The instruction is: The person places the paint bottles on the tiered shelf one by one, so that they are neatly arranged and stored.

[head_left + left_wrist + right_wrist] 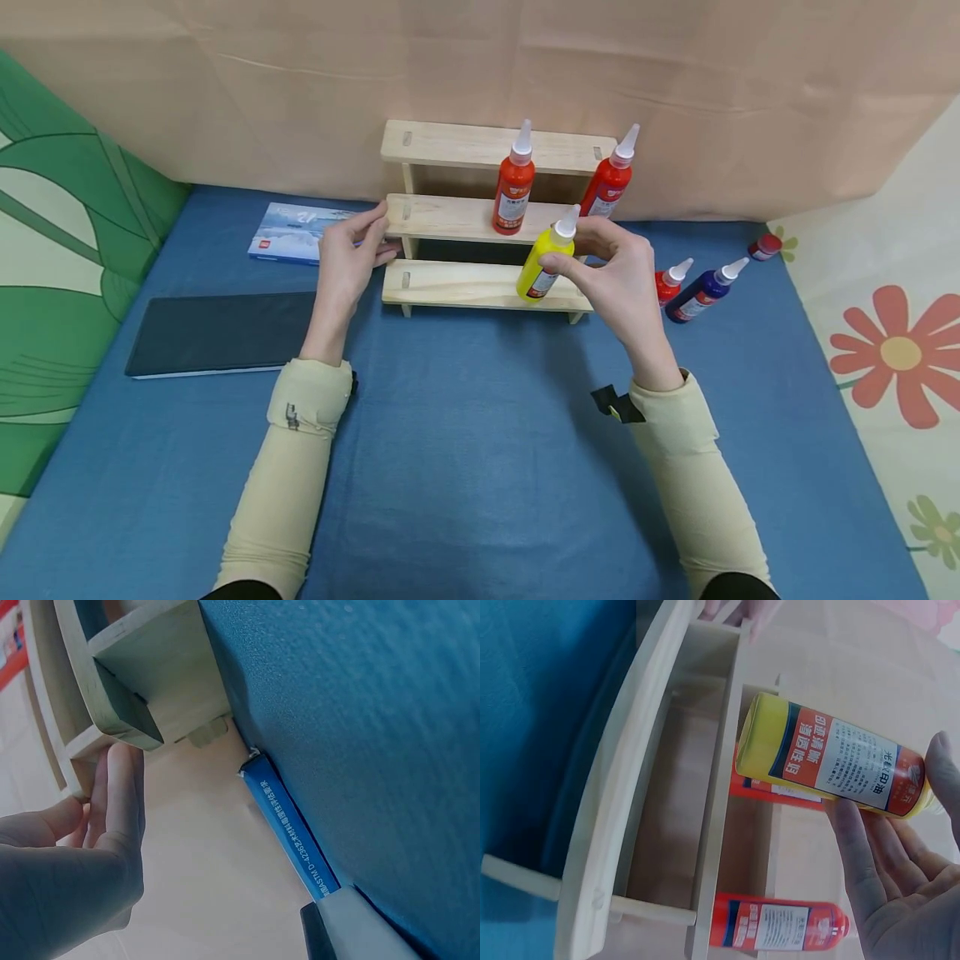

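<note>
My right hand (618, 258) pinches a yellow squeeze bottle (543, 267) with a white pointed cap, tilted over the right part of the lowest step of a wooden three-step rack (465, 283). In the right wrist view the yellow bottle's (855, 761) printed label faces the camera. My left hand (352, 250) grips the left end of the middle step, the thumb (56, 821) on one side of the board and fingers on the other. An orange-red bottle (513, 196) stands on the middle step. A red bottle (611, 179) is at the rack's right end, its base hidden behind my right hand.
Right of the rack are a small red bottle (670, 283), a dark blue bottle (705, 293) and a red-capped container (765, 247). To the left lie a blue-white box (292, 233) and a dark flat notebook (225, 333). A beige cloth (300, 92) hangs behind.
</note>
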Demonstrator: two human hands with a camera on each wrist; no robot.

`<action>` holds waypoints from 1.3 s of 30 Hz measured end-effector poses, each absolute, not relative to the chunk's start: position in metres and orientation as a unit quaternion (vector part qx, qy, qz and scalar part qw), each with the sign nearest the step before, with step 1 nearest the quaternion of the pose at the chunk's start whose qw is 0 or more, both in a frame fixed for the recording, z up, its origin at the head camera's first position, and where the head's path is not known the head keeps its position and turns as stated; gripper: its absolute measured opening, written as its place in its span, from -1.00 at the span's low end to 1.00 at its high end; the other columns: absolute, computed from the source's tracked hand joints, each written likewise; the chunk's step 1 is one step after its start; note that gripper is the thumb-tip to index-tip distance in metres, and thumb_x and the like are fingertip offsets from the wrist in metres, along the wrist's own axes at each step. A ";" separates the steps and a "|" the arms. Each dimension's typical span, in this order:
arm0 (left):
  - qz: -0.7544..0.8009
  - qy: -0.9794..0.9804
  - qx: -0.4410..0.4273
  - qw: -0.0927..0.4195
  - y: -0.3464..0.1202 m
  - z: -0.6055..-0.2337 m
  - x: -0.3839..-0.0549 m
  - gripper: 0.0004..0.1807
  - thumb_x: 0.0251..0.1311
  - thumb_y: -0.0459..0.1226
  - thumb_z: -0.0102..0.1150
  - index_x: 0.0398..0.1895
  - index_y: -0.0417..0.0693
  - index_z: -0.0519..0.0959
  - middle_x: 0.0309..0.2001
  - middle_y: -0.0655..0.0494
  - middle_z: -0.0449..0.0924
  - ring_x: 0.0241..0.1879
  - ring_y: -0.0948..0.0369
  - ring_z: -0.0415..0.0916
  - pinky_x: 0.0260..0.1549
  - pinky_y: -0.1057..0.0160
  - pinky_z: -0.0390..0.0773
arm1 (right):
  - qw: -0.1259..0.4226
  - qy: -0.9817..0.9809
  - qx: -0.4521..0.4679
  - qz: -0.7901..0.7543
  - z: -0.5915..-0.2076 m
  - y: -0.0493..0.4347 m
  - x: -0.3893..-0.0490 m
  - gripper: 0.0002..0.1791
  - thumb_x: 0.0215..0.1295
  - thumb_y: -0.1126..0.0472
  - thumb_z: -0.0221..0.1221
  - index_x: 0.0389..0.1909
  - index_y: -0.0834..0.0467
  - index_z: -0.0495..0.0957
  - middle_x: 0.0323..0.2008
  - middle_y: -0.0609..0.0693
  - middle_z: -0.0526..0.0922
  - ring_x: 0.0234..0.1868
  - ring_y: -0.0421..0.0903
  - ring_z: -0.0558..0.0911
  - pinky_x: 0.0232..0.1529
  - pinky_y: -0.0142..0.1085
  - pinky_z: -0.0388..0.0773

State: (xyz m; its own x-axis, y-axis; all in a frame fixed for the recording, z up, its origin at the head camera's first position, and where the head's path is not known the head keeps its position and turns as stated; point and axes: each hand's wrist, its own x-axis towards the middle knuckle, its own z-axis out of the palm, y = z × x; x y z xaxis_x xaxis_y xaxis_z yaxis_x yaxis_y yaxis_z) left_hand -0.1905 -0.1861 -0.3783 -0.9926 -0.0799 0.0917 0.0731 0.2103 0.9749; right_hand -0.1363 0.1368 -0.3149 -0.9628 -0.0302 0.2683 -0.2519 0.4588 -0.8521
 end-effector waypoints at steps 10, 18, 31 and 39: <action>-0.629 -0.774 0.000 0.064 -0.187 -0.380 -0.191 -0.56 0.66 -0.28 0.09 0.49 -0.18 0.50 0.30 -0.34 0.58 0.07 -0.22 0.72 0.03 0.27 0.77 | 0.112 -0.836 0.107 0.526 -0.312 0.119 -0.146 -0.56 0.34 0.19 0.52 0.17 0.28 0.70 0.04 0.09 0.79 0.02 -0.03 0.76 0.07 -0.14 0.77; -0.633 -0.771 0.000 0.066 -0.186 -0.381 -0.192 -0.56 0.66 -0.28 0.09 0.49 -0.19 0.50 0.32 -0.34 0.57 0.08 -0.22 0.71 0.02 0.28 0.77 | 0.121 -0.831 0.120 0.530 -0.306 0.105 -0.153 -0.58 0.32 0.19 0.53 0.12 0.29 0.72 -0.01 0.08 0.81 -0.02 -0.06 0.76 -0.02 -0.22 0.80; -0.631 -0.773 0.005 0.064 -0.187 -0.381 -0.193 -0.57 0.66 -0.27 0.10 0.48 -0.17 0.51 0.31 -0.32 0.58 0.07 -0.21 0.72 0.01 0.29 0.78 | 0.124 -0.835 0.123 0.522 -0.297 0.076 -0.169 -0.52 0.28 0.14 0.57 0.14 0.26 0.72 0.05 0.07 0.80 0.02 -0.04 0.77 0.03 -0.18 0.73; -0.633 -0.771 -0.001 0.067 -0.187 -0.382 -0.193 -0.57 0.66 -0.28 0.09 0.49 -0.19 0.50 0.33 -0.34 0.56 0.08 -0.23 0.71 0.03 0.28 0.78 | 0.118 -0.833 0.130 0.524 -0.296 0.059 -0.180 -0.51 0.26 0.11 0.59 0.11 0.27 0.73 -0.01 0.06 0.80 -0.05 -0.06 0.79 0.01 -0.31 0.74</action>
State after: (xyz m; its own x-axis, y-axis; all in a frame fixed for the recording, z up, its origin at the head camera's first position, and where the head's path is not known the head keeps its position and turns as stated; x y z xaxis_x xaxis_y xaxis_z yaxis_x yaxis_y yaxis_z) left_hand -0.1934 -0.1870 -0.3819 -0.9910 -0.0838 0.1046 0.0862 0.1987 0.9763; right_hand -0.1800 0.0588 -0.2962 -0.9384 -0.0917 0.3331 -0.3400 0.4163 -0.8432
